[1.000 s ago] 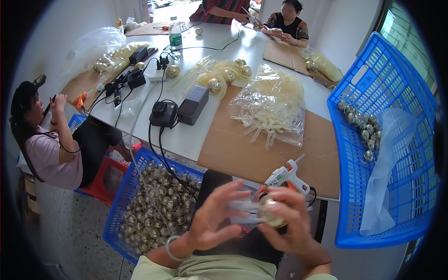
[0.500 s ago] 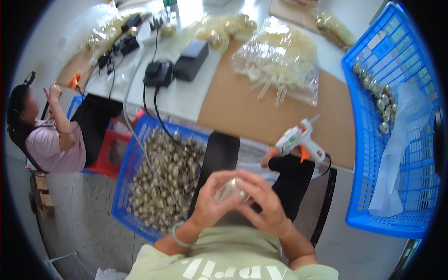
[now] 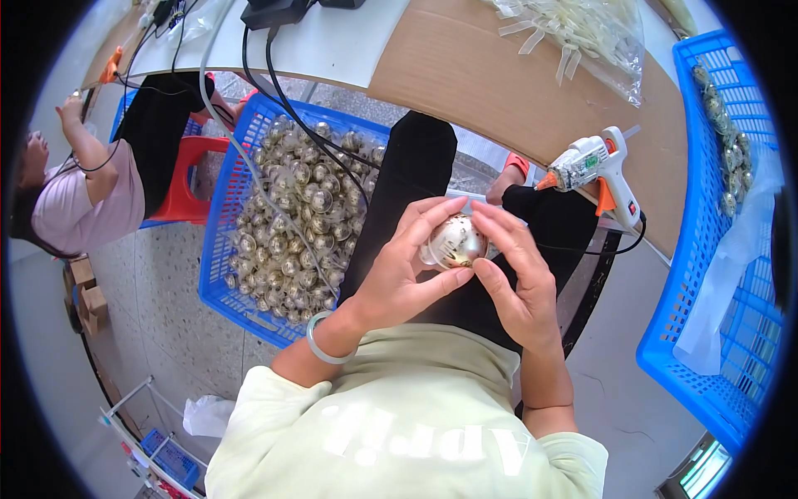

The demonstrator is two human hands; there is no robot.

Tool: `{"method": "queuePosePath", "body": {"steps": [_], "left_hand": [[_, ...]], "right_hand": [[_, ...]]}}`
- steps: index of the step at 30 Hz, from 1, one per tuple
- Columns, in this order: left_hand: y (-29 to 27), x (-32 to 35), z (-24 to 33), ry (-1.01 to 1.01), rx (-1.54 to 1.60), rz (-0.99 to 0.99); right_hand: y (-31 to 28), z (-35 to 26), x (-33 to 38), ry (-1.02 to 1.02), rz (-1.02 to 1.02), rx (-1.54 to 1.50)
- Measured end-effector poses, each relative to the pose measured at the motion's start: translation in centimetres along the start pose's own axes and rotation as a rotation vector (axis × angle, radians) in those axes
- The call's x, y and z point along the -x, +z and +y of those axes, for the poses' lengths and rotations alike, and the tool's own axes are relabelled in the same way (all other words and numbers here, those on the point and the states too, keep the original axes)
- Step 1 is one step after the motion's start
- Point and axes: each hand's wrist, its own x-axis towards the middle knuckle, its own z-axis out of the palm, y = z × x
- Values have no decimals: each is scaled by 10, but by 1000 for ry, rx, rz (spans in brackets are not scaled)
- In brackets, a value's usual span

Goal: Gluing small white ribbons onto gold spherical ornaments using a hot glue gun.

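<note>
Dropped lower over the lap since half a second ago, with table edge and glue gun slid up toward one o'clock. Cupped between both hands at frame centre: a shiny gold ball (image 3: 455,241), smooth and reflective, held above the dark-trousered thighs. Left hand (image 3: 399,270) wrapped round its nine o'clock side, fingers curled and pressing; right hand (image 3: 517,270) closing from three o'clock, fingertips (image 3: 482,212) pinching the top. Pale green bangle (image 3: 324,343) on the left wrist.

At ten o'clock, close by the left knee, a blue plastic basket (image 3: 218,218) with lattice walls, heaped with more gold balls (image 3: 295,216), black and white cables (image 3: 274,100) trailing across it. At one o'clock, a white-and-orange glue gun (image 3: 592,166) resting on the brown cardboard sheet (image 3: 499,91) over the table edge, its black cord hanging down. At three o'clock, a second blue basket (image 3: 706,274) holding white plastic film and a few balls. At twelve, a clear bag of pale strips (image 3: 582,33). At nine o'clock, another person (image 3: 79,195) seated on a red stool. Below, speckled grey floor (image 3: 158,324).
</note>
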Motion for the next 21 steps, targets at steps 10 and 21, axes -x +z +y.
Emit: {"method": "queuePosePath", "body": {"steps": [10, 21], "left_hand": [[-7, -6, -15, 26, 110, -34], [-13, -8, -26, -140, 487, -103]], "right_hand": [[7, 17, -3, 20, 200, -111], [-5, 17, 7, -27, 240, -285]]}}
